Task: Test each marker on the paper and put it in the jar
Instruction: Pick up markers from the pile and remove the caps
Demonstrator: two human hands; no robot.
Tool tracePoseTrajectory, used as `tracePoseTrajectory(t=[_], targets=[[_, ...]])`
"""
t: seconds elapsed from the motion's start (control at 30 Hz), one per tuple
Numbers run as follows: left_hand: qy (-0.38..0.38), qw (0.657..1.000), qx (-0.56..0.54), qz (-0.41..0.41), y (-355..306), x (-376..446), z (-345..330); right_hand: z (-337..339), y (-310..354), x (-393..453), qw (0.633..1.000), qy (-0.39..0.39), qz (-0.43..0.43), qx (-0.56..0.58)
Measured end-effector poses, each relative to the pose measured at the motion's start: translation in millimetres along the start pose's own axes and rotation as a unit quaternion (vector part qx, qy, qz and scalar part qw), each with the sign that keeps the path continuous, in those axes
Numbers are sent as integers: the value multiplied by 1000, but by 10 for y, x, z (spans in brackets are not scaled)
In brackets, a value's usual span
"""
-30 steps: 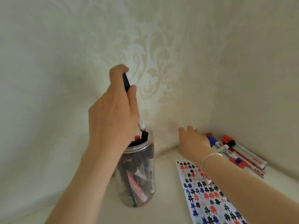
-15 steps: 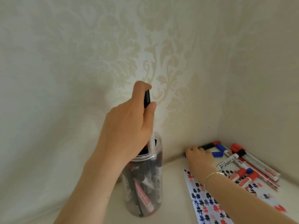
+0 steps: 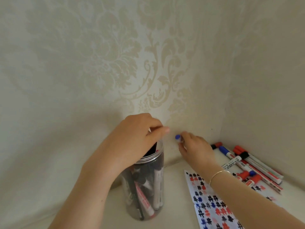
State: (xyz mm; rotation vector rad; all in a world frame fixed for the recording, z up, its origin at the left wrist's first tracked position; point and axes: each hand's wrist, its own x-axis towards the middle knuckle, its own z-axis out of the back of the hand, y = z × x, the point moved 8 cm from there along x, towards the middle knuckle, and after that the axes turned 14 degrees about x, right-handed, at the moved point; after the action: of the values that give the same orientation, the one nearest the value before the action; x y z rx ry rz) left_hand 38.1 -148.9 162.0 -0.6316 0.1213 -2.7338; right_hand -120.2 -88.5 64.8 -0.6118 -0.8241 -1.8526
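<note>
A clear plastic jar (image 3: 148,187) stands on the pale surface, packed with several markers. My left hand (image 3: 135,142) sits on top of its mouth with thumb and forefinger close together. The dark end of a black marker (image 3: 153,148) shows just under the palm, inside the rim; whether the fingers still hold it is hidden. To the jar's right, my right hand (image 3: 194,149) pinches a blue marker (image 3: 177,137), lifted off the surface near the wall, its round blue end facing me. The paper (image 3: 212,207), covered with black, red and blue test marks, lies at the lower right.
A loose pile of red, blue and black markers (image 3: 247,164) lies in the corner at the right, partly on the paper's far edge. Patterned walls close in behind and on the right. A thin bracelet (image 3: 217,175) is on my right wrist.
My left hand has come down from above the jar onto its mouth, and the black marker has sunk inside. My right hand has lifted a blue marker from the pile towards the jar.
</note>
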Motion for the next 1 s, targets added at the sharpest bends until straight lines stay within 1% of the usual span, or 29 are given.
tracePoseTrajectory(t=[0.07,0.1,0.13,0.17,0.2,0.23,0.27,0.3,0.33,0.37,0.43,0.5,0.6,0.67,0.7,0.73,0.77,0.8,0.83,0.87,0.9,0.93,0.97,1.0], targets=[[-34,999,-8,12,27,-21,80,216,73,23,992,-78,-24,100],[-41,999,1,10,15,-28,93,313,80,23,979,-106,-62,166],[-41,999,12,7,-14,-33,94,364,69,13,955,-119,-111,246],[-48,999,20,4,-53,-40,106,399,72,-3,919,-124,-166,335],[-69,997,22,3,-94,-48,132,404,85,-31,870,-121,-217,426],[-103,995,16,-2,-142,-60,174,388,110,-66,818,-109,-260,502],[-142,990,8,-17,-203,-71,214,385,157,-97,785,-85,-288,542],[-167,985,9,-40,-277,-78,231,387,215,-120,781,-47,-298,547],[-172,983,26,-63,-339,-75,204,392,275,-148,792,-3,-293,536],[-158,983,51,-83,-389,-62,137,385,320,-175,803,38,-281,524],[-92,985,96,-114,-445,-33,-74,416,408,-229,824,108,-255,494],[-41,982,113,-144,-513,-31,-209,469,467,-263,839,153,-236,467],[3,980,116,-163,-592,-46,-300,544,425,-309,839,157,-248,459],[-11,980,122,-160,-597,-47,-305,593,379,-322,849,135,-258,440],[-36,981,118,-151,-584,-40,-287,627,322,-325,848,96,-272,445],[-64,981,110,-143,-577,-43,-251,659,223,-340,824,38,-304,476],[-88,981,102,-138,-596,-57,-209,683,99,-379,771,-34,-347,533],[-98,981,93,-139,-640,-82,-181,689,-11,-422,700,-98,-383,595],[-93,982,83,-144,-697,-108,-191,694,-68,-458,634,-138,-405,645],[-71,984,72,-145,-757,-126,-238,699,-95,-478,593,-151,-419,671],[-40,987,71,-141,-814,-140,-311,700,-101,-489,575,-146,-430,681],[-11,988,77,-131,-851,-148,-395,707,-79,-493,574,-131,-434,682],[13,990,77,-120,-865,-148,-479,725,-37,-495,582,-116,-431,680],[31,992,57,-109,-866,-144,-541,751,4,-487,598,-106,-419,675]])
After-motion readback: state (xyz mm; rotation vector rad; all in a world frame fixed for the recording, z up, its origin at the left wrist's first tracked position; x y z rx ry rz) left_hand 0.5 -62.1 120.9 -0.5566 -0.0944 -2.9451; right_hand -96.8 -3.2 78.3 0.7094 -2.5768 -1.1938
